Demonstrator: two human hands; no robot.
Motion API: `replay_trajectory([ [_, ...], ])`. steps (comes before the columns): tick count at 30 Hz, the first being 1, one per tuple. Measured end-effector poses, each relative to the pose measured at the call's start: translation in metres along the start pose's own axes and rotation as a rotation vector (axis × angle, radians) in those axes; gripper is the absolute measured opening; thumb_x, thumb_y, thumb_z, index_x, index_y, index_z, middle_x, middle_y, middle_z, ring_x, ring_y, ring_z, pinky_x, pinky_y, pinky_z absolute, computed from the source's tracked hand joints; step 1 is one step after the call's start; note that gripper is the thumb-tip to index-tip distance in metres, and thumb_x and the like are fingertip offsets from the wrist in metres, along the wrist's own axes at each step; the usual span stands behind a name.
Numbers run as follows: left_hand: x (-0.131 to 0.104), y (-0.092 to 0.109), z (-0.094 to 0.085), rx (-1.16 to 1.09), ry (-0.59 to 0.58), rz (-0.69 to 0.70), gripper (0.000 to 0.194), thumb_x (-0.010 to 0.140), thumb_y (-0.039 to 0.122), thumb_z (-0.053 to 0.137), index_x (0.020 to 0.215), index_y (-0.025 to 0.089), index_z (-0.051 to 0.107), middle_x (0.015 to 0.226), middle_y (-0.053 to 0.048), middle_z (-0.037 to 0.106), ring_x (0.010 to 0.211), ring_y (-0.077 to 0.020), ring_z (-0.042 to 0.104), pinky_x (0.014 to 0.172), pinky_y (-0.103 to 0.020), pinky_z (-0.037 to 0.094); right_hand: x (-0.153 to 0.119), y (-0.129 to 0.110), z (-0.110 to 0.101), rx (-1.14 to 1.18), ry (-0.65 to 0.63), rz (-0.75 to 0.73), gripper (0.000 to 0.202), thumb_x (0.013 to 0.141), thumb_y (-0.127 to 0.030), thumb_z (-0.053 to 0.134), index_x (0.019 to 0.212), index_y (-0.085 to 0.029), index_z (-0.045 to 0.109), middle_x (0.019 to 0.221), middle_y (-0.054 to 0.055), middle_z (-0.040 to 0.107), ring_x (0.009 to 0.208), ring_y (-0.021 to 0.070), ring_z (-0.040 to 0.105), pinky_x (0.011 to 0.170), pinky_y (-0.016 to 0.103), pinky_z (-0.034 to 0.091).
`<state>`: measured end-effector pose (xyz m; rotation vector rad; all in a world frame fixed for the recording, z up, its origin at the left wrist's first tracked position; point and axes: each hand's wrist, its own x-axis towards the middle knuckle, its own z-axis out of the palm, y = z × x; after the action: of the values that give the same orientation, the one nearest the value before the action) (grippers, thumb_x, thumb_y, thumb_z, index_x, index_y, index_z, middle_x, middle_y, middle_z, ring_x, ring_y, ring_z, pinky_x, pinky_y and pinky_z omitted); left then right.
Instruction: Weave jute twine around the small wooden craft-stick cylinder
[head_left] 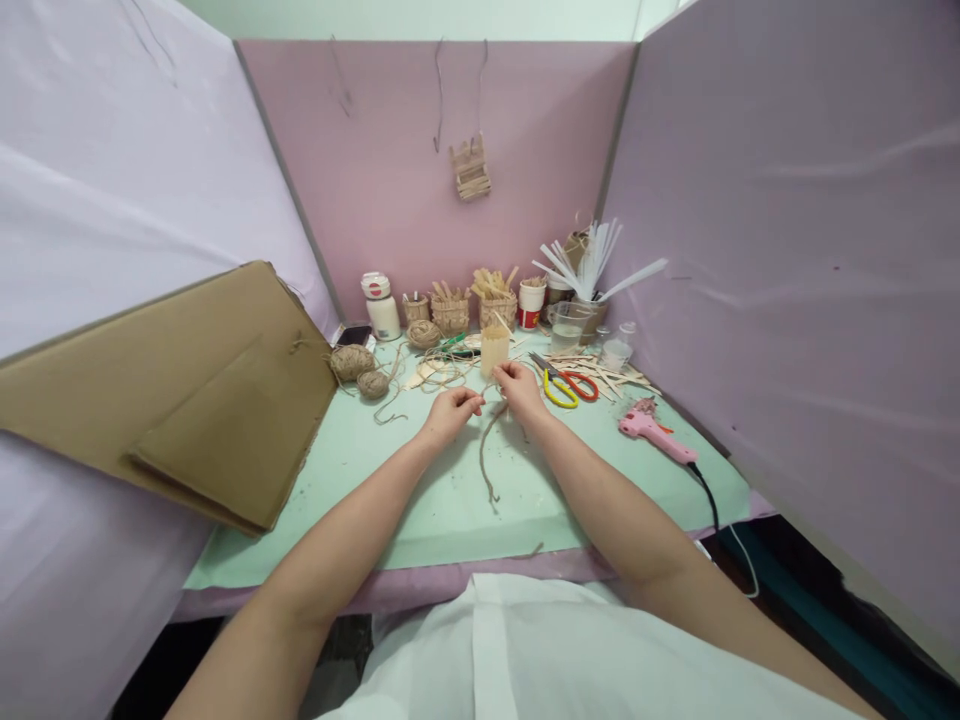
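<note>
A length of brown twine (486, 455) trails down onto the green tabletop between my two hands. My left hand (454, 408) is closed, its fingertips pinching the twine's end. My right hand (516, 388) pinches twine too, close to the foot of a small pale wooden cup (495, 350) that stands upright just beyond it. Whether the right fingers touch the cup cannot be made out. Scissors with yellow handles (560, 388) and a pair with red handles (581, 385) lie to the right of that hand.
A pink glue gun (656, 435) with a black cord lies at the right. Balls of twine (352, 362) sit at the left beside leaning cardboard (195, 400). Along the back stand a white bottle (381, 306), stick-filled baskets (451, 312) and a clear plastic cup (568, 328).
</note>
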<state>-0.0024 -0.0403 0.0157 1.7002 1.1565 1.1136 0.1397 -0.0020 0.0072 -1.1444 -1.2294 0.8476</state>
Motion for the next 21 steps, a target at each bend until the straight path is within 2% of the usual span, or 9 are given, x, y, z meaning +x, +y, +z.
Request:
replay_trajectory([
  [6, -0.001, -0.007, -0.002, -0.162, -0.009, -0.084, 0.028, 0.067, 0.041, 0.062, 0.075, 0.014, 0.064, 0.062, -0.002, 0.057, 0.046, -0.0064, 0.033, 0.045, -0.022, 0.023, -0.007, -0.014, 0.0, 0.181, -0.125, 0.054, 0.026, 0.067, -0.04, 0.058, 0.077, -0.016, 0.059, 0.061, -0.002, 0.053, 0.052, 0.0079, 0.044, 0.045, 0.019, 0.033],
  [11, 0.002, -0.01, -0.003, -0.313, 0.003, -0.142, 0.032, 0.064, 0.04, 0.066, 0.081, 0.013, 0.065, 0.064, -0.001, 0.056, 0.045, -0.0044, 0.032, 0.043, -0.021, 0.021, -0.01, -0.019, 0.001, 0.236, -0.256, 0.074, 0.028, 0.076, -0.037, 0.048, 0.09, -0.018, 0.062, 0.085, 0.003, 0.063, 0.043, 0.0041, 0.041, 0.04, 0.02, 0.03],
  [13, 0.003, -0.011, -0.005, -0.362, 0.013, -0.147, 0.031, 0.064, 0.039, 0.067, 0.08, 0.013, 0.064, 0.065, 0.0, 0.055, 0.045, -0.0036, 0.032, 0.043, -0.021, 0.021, -0.011, -0.019, 0.0, 0.163, -0.308, 0.046, 0.029, 0.078, -0.035, 0.045, 0.097, -0.019, 0.061, 0.089, 0.003, 0.063, 0.043, 0.0047, 0.043, 0.042, 0.021, 0.033],
  [15, 0.005, -0.013, -0.007, -0.404, 0.021, -0.145, 0.029, 0.064, 0.039, 0.067, 0.076, 0.013, 0.062, 0.064, 0.001, 0.053, 0.045, -0.0032, 0.032, 0.043, -0.02, 0.02, -0.012, -0.019, -0.001, 0.04, -0.368, -0.03, 0.028, 0.077, -0.033, 0.048, 0.098, -0.02, 0.062, 0.085, 0.002, 0.064, 0.05, 0.007, 0.049, 0.049, 0.021, 0.038],
  [18, 0.006, -0.014, -0.008, -0.445, 0.018, -0.137, 0.029, 0.065, 0.04, 0.068, 0.073, 0.014, 0.059, 0.063, 0.001, 0.051, 0.045, -0.0035, 0.032, 0.043, -0.02, 0.019, -0.011, -0.017, -0.003, -0.186, -0.401, -0.189, 0.019, 0.075, -0.031, 0.055, 0.083, -0.018, 0.066, 0.073, 0.001, 0.064, 0.062, 0.0105, 0.053, 0.059, 0.022, 0.039],
  [21, 0.005, -0.012, -0.008, -0.472, -0.029, -0.131, 0.03, 0.065, 0.041, 0.068, 0.072, 0.014, 0.057, 0.061, 0.002, 0.05, 0.046, -0.0039, 0.032, 0.044, -0.02, 0.019, -0.01, -0.016, -0.006, -0.367, -0.335, -0.253, 0.019, 0.076, -0.03, 0.054, 0.068, -0.016, 0.064, 0.063, 0.0, 0.06, 0.061, 0.0111, 0.05, 0.06, 0.022, 0.035],
])
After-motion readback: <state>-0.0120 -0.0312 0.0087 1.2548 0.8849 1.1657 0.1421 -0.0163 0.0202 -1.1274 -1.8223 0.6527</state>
